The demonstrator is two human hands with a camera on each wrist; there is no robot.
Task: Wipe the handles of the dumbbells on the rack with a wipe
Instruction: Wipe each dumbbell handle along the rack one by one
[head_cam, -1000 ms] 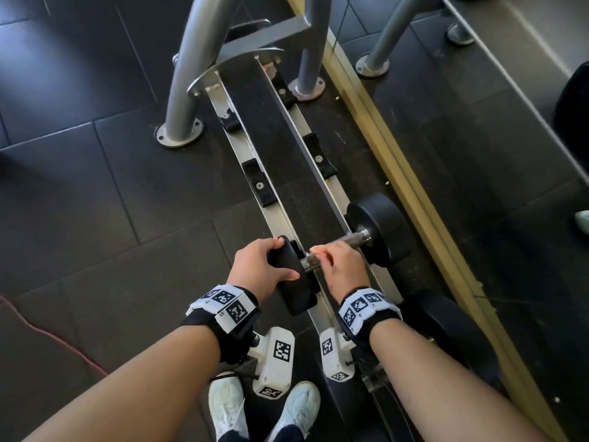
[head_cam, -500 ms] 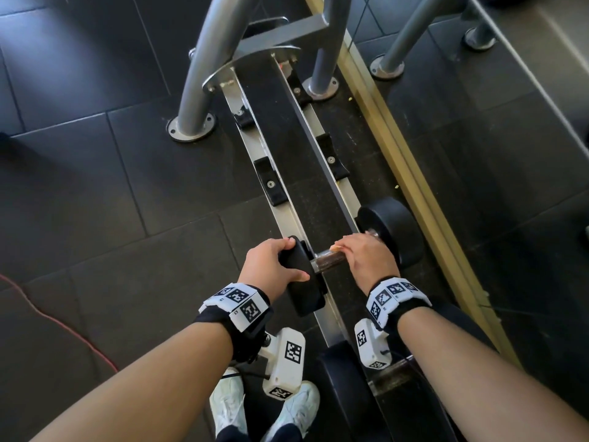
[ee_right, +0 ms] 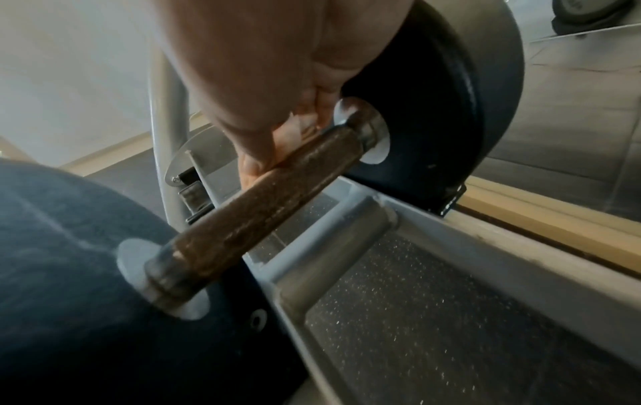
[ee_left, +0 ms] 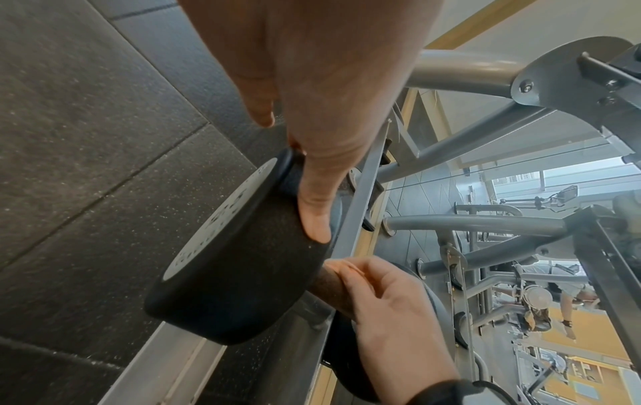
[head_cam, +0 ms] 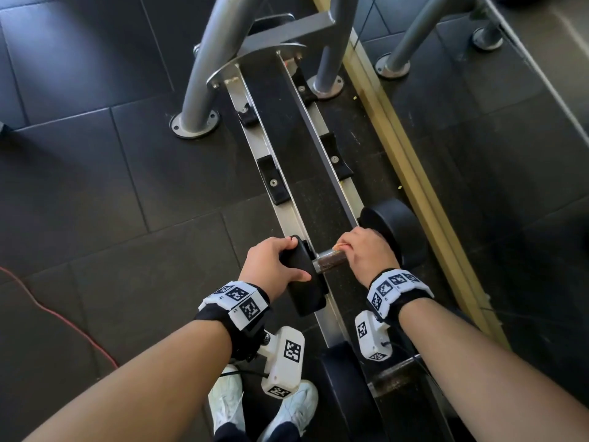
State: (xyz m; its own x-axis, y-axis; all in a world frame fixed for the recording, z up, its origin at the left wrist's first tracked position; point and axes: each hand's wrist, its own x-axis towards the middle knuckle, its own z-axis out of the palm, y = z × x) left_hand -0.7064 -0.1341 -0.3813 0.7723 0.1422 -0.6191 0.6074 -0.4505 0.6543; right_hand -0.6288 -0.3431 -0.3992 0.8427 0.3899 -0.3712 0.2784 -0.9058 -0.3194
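Observation:
A black dumbbell lies across the rack rails (head_cam: 287,212). Its rusty brown handle (head_cam: 328,263) shows between my two hands. My left hand (head_cam: 271,263) grips the near-left head (head_cam: 302,282), thumb along its rim (ee_left: 314,208). My right hand (head_cam: 366,250) curls over the handle close to the far head (head_cam: 395,228). In the right wrist view a thin peach-coloured wipe (ee_right: 298,128) is pressed between my fingers and the handle (ee_right: 263,197). An edge of the wipe (ee_left: 350,270) also peeks out in the left wrist view.
A second, larger dumbbell (head_cam: 392,374) sits on the rack nearer to me. Grey rack legs (head_cam: 204,90) stand ahead. A mirror with a wooden trim (head_cam: 414,173) runs along the right. A red cable (head_cam: 63,323) lies on the dark floor at left, and my shoes (head_cam: 226,406) are below.
My right hand has slid along the handle from the left head's end toward the far head, baring more of the handle. My left hand has stayed on the near head.

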